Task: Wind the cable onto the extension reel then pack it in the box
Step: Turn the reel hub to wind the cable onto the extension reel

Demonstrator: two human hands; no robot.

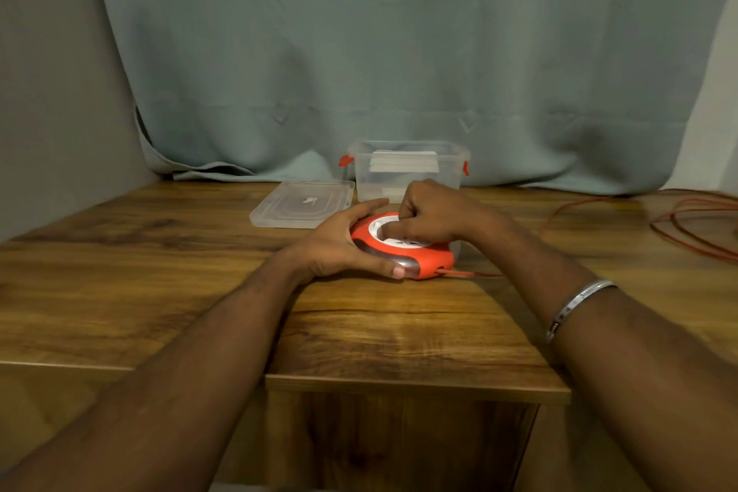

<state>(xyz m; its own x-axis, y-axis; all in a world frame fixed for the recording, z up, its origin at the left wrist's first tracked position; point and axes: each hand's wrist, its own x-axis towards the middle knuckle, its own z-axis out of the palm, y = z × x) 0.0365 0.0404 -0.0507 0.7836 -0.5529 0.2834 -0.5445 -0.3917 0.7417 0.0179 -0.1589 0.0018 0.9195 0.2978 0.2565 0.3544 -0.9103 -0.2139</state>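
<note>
Grey-green curtain [399, 52] behind wooden table [159, 272].

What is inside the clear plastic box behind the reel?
Through the clear box wall a white rectangular piece shows, possibly a label or card. The right hand covers the lower front, so the bottom is unseen.

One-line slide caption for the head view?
Left hand steadies the red reel while right hand turns its centre; cable still loose, box open behind.
</note>
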